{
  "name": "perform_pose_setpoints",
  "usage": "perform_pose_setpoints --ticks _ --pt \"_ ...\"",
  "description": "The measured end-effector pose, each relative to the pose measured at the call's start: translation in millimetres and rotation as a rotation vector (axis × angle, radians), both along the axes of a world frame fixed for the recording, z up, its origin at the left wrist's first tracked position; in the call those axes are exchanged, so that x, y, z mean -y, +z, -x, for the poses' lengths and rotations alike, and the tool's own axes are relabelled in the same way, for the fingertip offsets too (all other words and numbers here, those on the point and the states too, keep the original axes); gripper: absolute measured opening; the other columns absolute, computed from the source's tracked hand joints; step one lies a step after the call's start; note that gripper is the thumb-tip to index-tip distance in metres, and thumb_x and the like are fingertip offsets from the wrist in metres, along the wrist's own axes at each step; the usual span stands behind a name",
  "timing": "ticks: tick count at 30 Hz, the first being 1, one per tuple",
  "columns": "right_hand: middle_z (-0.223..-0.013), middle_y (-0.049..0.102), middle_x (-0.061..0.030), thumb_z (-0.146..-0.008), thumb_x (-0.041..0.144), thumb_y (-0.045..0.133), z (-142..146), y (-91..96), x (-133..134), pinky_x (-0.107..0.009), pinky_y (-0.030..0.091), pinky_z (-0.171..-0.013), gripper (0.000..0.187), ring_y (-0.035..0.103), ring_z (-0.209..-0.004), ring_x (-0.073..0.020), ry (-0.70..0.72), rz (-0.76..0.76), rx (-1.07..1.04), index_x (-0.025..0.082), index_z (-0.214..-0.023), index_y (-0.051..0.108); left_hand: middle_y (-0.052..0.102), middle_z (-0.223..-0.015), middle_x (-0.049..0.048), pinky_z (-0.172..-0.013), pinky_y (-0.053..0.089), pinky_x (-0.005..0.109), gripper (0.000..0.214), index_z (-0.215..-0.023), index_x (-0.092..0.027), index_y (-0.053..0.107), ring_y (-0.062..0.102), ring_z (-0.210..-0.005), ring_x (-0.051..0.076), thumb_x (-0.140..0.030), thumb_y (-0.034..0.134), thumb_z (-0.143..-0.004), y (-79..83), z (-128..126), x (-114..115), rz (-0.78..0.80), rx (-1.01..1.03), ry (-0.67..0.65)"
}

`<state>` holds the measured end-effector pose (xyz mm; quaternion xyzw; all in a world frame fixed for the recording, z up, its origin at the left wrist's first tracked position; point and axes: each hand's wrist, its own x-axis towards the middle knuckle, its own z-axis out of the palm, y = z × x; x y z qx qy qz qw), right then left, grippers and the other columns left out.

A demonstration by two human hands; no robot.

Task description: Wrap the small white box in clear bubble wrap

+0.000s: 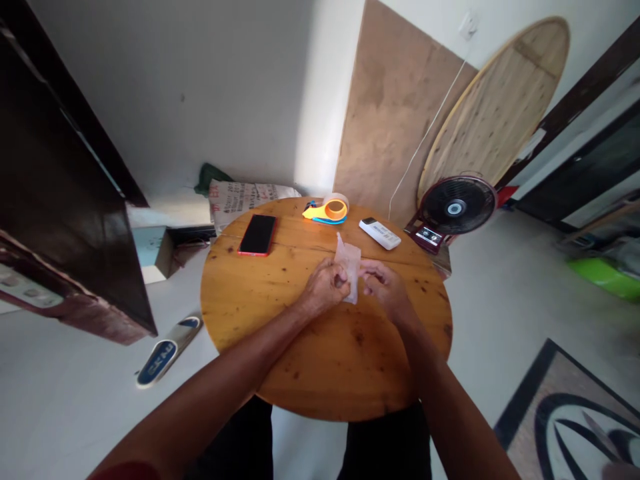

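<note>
Over the middle of a round wooden table (300, 373), both my hands pinch a small pale translucent piece of paper or plastic (350, 261). My left hand (326, 287) is closed on its left edge. My right hand (384, 288) has its fingers curled against the right edge. The piece stands up slightly between them. A red-cased phone (257, 235) lies face up at the far left of the table. An orange and blue tape dispenser (327, 210) sits at the far edge, and a white remote control (380, 234) lies to its right.
A small black fan (456, 207) stands on the floor beyond the table. A round wooden tabletop (500, 107) and a board (395, 113) lean on the wall. A dark cabinet (65, 220) is on the left, a sandal (167, 350) on the floor, a patterned mat (575, 413) at right.
</note>
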<state>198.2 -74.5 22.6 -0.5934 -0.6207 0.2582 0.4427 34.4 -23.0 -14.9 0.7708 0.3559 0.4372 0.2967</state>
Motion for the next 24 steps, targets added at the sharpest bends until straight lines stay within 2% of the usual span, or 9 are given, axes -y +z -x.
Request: perform_pose_setpoints --ticks 3,6,9,11,14,19,21,24 --pt "-0.108 0.062 -0.0101 -0.078 0.019 0.044 -7.4 3.5 -19.0 -0.034 0.051 -0.075 0.030 0.062 -0.084 -0.0195 0.026 -0.161 0.278 0.018 -0.097 0.066 0.054 -0.090 0.0033 -0.081 0.049 0.031 0.008 -0.072 -0.019 0.059 0.055 -0.090 0.018 -0.016 0.064 -0.067 -1.7 -0.4 -0.3 -0.073 -0.018 0.038" --pt "-0.136 0.048 -0.0107 -0.076 0.017 0.049 -6.9 7.1 -36.4 -0.040 0.044 -0.093 0.028 0.053 -0.115 -0.0250 0.145 -0.234 0.568 0.020 -0.096 0.068 0.055 -0.108 0.0072 -0.092 0.047 0.036 0.009 -0.072 -0.019 0.058 0.054 -0.106 0.022 -0.017 0.065 -0.066 -4.2 -1.4 -2.9 -0.117 -0.016 0.010" --pt "-0.145 0.041 -0.0075 -0.075 0.022 0.057 -1.8 10.7 -44.4 -0.047 0.038 -0.099 0.015 0.045 -0.123 -0.0312 0.131 -0.201 0.797 0.021 -0.086 0.068 0.056 -0.116 0.0089 -0.097 0.045 0.037 0.010 -0.072 -0.019 0.056 0.053 -0.115 0.023 -0.016 0.064 -0.066 -4.9 -2.0 -5.2 -0.099 -0.023 -0.040" --pt "-0.148 0.038 -0.0073 -0.078 0.023 0.056 0.0 12.0 -44.3 -0.049 0.036 -0.099 0.012 0.043 -0.125 -0.0333 0.081 -0.201 0.876 0.020 -0.082 0.067 0.059 -0.115 0.0090 -0.097 0.045 0.036 0.010 -0.072 -0.019 0.055 0.053 -0.116 0.023 -0.015 0.063 -0.067 -3.9 -2.0 -5.3 -0.076 -0.028 -0.051" --pt "-0.150 0.033 -0.0097 -0.081 0.020 0.051 -1.5 10.2 -41.2 -0.050 0.033 -0.101 0.015 0.041 -0.127 -0.0330 0.008 -0.277 0.878 0.018 -0.083 0.066 0.063 -0.109 0.0075 -0.091 0.047 0.034 0.010 -0.073 -0.019 0.053 0.057 -0.109 0.021 -0.014 0.061 -0.068 -1.5 -1.7 -4.2 -0.048 -0.034 -0.065" --pt "-0.148 0.036 -0.0068 -0.079 0.016 0.051 -3.5 0.2 -40.8 -0.051 0.030 -0.105 0.020 0.036 -0.131 -0.0318 0.013 -0.344 0.735 0.021 -0.091 0.066 0.066 -0.091 0.0016 -0.071 0.049 0.028 0.009 -0.072 -0.020 0.048 0.059 -0.073 0.013 -0.015 0.056 -0.072 0.6 -1.8 -3.8 0.010 -0.080 -0.122" --pt "-0.148 0.036 -0.0065 -0.081 0.016 0.049 -3.2 -4.3 -42.2 -0.051 0.030 -0.106 0.024 0.037 -0.132 -0.0313 0.030 -0.340 0.679 0.022 -0.098 0.066 0.065 -0.092 0.0020 -0.076 0.050 0.029 0.009 -0.072 -0.020 0.048 0.060 -0.081 0.015 -0.015 0.056 -0.072 0.7 -2.2 -4.0 0.007 -0.077 -0.112" --pt "-0.148 0.036 -0.0098 -0.083 0.017 0.048 -5.0 -11.8 -45.8 -0.047 0.032 -0.106 0.030 0.042 -0.128 -0.0293 0.038 -0.324 0.615 0.020 -0.108 0.064 0.064 -0.104 0.0060 -0.093 0.046 0.034 0.010 -0.072 -0.020 0.051 0.057 -0.108 0.021 -0.013 0.058 -0.070 1.5 -2.5 -3.4 -0.040 -0.066 -0.079"
